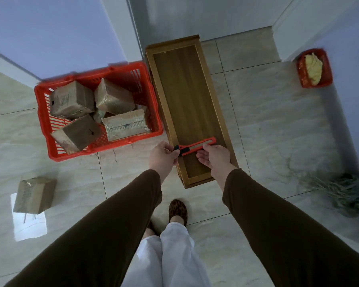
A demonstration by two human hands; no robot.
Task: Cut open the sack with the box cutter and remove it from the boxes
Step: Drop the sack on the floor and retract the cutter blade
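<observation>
I hold a red box cutter [197, 147] level over the near end of a wooden tray-like shelf [201, 59]. My left hand [163, 157] pinches its black end, and my right hand [215, 157] grips the red body from below. A red plastic basket [43, 112] stands on the floor to the left, with several taped cardboard boxes [72, 100] in it. One more cardboard box [34, 194] sits alone on the tiles at the near left. I see no sack around the boxes.
A small red basket [327, 69] with yellowish material stands by the right wall. A grey tangled bundle [344, 193] lies on the floor at the right. My feet [177, 211] are on the tiles below my arms. Walls close the space ahead.
</observation>
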